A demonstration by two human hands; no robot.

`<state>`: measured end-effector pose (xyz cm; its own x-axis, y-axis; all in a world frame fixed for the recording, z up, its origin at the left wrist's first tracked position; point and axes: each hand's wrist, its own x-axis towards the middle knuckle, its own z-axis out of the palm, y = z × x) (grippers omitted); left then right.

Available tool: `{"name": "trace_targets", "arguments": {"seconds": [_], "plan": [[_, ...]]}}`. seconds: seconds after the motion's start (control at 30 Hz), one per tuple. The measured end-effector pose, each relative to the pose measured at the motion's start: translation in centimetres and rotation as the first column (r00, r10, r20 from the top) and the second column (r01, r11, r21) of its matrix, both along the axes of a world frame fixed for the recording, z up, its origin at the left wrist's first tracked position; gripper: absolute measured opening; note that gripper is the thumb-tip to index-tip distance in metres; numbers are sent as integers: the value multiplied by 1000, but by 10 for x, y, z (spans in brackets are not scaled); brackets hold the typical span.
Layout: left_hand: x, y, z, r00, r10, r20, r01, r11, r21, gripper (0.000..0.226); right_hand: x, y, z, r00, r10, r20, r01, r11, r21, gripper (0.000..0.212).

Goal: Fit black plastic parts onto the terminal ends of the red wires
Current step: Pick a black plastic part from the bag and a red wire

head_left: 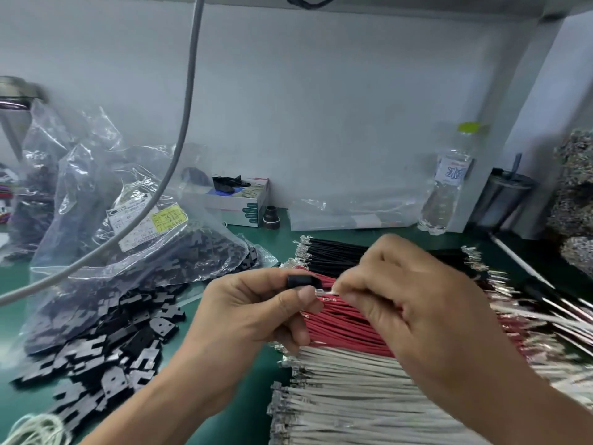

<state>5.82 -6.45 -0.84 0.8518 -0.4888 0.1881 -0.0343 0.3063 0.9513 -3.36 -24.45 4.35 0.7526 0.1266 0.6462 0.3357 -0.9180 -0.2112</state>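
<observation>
Black plastic part (300, 281), small and blocky, pinched between thumb and curled fingers of the left hand (256, 311) at centre frame; right hand (414, 303) just beside it, fingertips pressed together on a metal terminal (325, 294) whose tip sits just short of the part, contact between the two not clear through blur. Red wires (343, 326), laid side by side in a band beneath both hands, centre to centre right. Black wires (333, 253), band directly above the red. White wires (346, 399), wide band filling lower centre and lower right, terminals along the left edge. Loose black parts (106, 358), heap spilling across the green table (205, 354), lower left. Clear plastic bag (128, 226) holding more black parts, yellow label on it, left of centre. Grey cable (179, 139), hanging in a curve from top centre to the left edge. Small open box (247, 203), against the back wall, centre. Water bottle (449, 184), green cap, upright, upper right. Dark tumbler (503, 200), right of the bottle
</observation>
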Motion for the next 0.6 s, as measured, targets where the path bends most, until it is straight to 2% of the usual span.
{"name": "trace_targets", "arguments": {"seconds": [0.13,0.3,0.47,0.53,0.6], "plan": [[3,2,-2,1000,-30,-5,30,999,11,29,2,-2,-19,999,1,41,-9,983,185,14],[2,2,-2,998,-65,4,65,998,20,31,5,-4,-25,999,37,9,-38,955,293,10],[-5,0,-1,992,-99,78,90,989,118,21,5,-3,-22,994,82,-66,-56,944,324,11],[-11,-4,-1,983,-157,99,140,977,162,22,2,1,-20,992,97,-82,-72,960,271,11],[-10,-6,-1,992,-100,72,90,987,132,23,-2,-5,-17,998,37,-42,-27,975,219,11]]}}
